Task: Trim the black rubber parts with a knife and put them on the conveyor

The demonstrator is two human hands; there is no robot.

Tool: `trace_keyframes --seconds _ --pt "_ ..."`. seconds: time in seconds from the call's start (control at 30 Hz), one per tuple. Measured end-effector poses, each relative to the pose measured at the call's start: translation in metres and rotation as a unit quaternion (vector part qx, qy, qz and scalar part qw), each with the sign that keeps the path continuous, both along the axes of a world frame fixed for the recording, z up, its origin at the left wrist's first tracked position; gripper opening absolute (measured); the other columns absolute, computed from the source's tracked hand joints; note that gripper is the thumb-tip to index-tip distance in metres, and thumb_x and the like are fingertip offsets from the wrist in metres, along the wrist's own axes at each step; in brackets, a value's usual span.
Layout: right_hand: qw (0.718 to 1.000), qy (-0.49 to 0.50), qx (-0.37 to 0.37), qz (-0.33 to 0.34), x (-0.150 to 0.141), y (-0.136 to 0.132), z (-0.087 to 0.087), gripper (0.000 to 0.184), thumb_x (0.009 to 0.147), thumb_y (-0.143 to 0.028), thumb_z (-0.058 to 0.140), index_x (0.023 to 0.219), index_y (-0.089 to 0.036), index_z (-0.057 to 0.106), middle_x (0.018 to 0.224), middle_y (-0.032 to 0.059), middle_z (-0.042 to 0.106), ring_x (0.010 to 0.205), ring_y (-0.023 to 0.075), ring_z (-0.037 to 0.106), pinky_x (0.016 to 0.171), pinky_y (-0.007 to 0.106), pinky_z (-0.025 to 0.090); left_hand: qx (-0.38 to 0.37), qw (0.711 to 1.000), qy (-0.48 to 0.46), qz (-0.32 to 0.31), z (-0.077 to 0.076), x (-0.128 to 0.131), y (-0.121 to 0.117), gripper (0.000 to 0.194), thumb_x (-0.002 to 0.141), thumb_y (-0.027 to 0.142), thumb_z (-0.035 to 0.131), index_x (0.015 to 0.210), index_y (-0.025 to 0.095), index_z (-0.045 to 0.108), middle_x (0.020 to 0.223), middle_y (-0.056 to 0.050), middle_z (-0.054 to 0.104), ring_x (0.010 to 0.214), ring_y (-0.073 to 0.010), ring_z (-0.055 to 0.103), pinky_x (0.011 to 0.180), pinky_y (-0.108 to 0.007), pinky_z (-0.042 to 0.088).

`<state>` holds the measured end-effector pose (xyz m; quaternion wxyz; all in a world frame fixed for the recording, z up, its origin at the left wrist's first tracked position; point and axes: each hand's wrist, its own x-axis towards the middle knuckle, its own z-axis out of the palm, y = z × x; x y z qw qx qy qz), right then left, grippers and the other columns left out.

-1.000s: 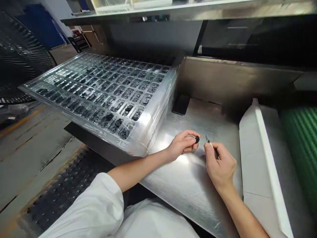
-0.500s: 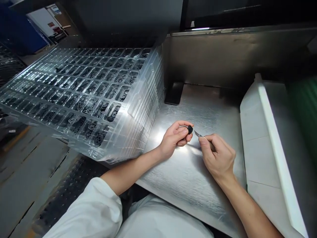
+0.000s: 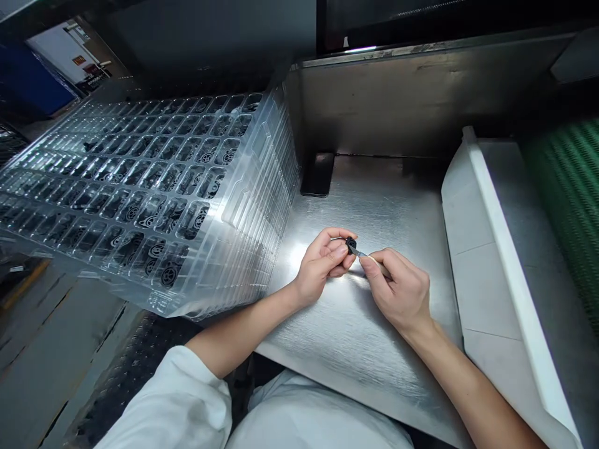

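Observation:
My left hand (image 3: 322, 260) pinches a small black round part (image 3: 350, 244) between thumb and fingers, above the metal worktop (image 3: 374, 206). My right hand (image 3: 397, 284) is closed around the handle of a small knife (image 3: 359, 253). The knife's thin blade points left and its tip is at the black part, seemingly touching it. Most of the handle is hidden inside my right fist. Both hands are close together over the middle of the worktop.
At left stands a tall stack of clear plastic trays (image 3: 253, 206), their pockets holding black wheel-like parts. A black phone (image 3: 317, 174) lies by the stack. A white bin (image 3: 486, 249) stands at right, with green mesh (image 3: 566, 187) beyond. A metal wall (image 3: 397, 106) closes the back.
The knife tip has come from just beside the black part onto it, and the part seems turned in my left fingers. The whole view has shifted slightly.

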<state>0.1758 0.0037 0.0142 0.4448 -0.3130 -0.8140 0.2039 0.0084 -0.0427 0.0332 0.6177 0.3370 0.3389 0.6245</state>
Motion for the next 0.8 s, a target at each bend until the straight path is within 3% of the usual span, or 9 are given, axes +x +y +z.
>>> trace_keyframes --seconds 0.8 --pt "1.000 -0.005 -0.012 -0.023 0.0012 -0.0015 0.0002 0.033 0.111 -0.037 0.057 0.082 -0.021 0.058 0.072 -0.0009 0.059 0.058 0.0154 0.050 0.057 0.031 0.034 -0.001 1.000 0.024 -0.001 0.0034 0.0005 -0.0004 0.045 0.089 0.047 0.078 0.115 0.019 0.056 0.069 0.005 0.052 0.050 -0.0058 0.029 0.049 -0.021 0.019"
